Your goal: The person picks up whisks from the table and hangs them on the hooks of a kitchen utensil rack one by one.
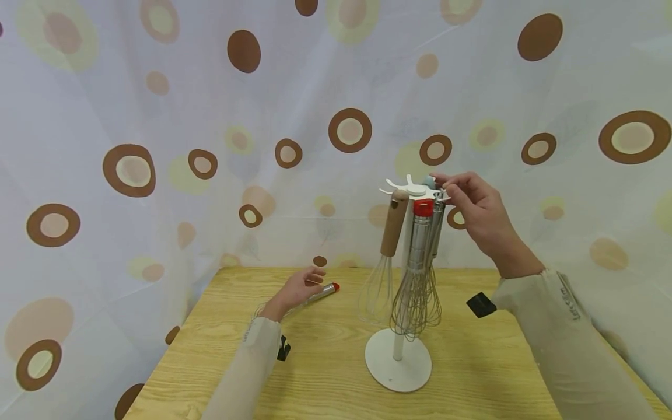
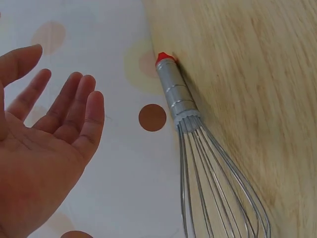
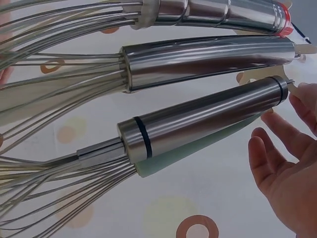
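Observation:
My right hand (image 1: 480,210) is at the top of a white rack (image 1: 416,190). There, thumb and forefinger pinch the top end of a steel-handled whisk with black bands (image 3: 203,119), at a hook. A whisk with a pale green handle (image 3: 198,148) hangs just behind it. Beside these hang another plain steel whisk (image 3: 208,62), a red-tipped steel whisk (image 1: 420,239) and a wooden-handled whisk (image 1: 394,227). My left hand (image 1: 296,290) holds nothing, its fingers loosely bent. A second red-tipped whisk (image 2: 178,91) lies on the table close to it, partly hidden in the head view.
The rack stands on a round white base (image 1: 385,373) on a wooden table (image 1: 320,367). Several bare hooks (image 1: 391,184) point left and back. A spotted curtain (image 1: 294,87) hangs behind the table. Black pieces (image 1: 481,304) hang at both sleeve cuffs.

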Action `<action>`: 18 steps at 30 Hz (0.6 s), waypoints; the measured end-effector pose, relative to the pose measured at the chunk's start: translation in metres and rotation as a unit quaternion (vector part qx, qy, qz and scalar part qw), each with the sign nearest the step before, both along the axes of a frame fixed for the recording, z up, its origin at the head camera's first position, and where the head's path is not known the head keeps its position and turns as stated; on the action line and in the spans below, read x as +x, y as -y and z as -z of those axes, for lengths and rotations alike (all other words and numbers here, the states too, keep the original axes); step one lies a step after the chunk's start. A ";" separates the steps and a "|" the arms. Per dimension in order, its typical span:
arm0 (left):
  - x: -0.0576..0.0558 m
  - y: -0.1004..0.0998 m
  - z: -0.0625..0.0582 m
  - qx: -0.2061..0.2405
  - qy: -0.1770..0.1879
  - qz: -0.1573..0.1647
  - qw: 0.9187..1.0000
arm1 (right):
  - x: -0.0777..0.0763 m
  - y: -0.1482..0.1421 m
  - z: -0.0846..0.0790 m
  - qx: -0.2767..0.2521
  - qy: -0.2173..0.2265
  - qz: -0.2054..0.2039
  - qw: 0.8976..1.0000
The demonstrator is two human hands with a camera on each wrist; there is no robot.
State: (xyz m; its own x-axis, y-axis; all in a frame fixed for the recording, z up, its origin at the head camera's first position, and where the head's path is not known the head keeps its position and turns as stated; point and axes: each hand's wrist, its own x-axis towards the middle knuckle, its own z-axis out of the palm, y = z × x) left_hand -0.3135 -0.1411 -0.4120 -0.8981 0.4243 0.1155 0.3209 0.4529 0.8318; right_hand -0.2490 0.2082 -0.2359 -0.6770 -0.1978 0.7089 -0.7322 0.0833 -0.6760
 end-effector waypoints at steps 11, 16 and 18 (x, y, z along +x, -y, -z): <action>-0.013 0.004 0.031 -0.055 0.018 -0.030 0.998 | 0.009 0.005 0.002 -0.049 -0.021 0.085 0.995; -0.015 0.004 0.034 -0.053 0.024 -0.040 0.998 | 0.011 0.003 0.003 -0.057 -0.041 0.085 0.994; -0.016 0.005 0.036 -0.054 0.023 -0.042 0.997 | 0.013 0.003 0.004 -0.056 -0.043 0.082 0.994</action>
State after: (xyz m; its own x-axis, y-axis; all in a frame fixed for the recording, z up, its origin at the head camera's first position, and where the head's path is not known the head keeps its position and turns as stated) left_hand -0.3292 -0.1457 -0.4479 -0.9346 0.3542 0.0319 0.2408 0.5643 0.7897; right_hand -0.2359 0.2050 -0.2396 -0.6289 -0.0064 0.7775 -0.7709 0.1352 -0.6225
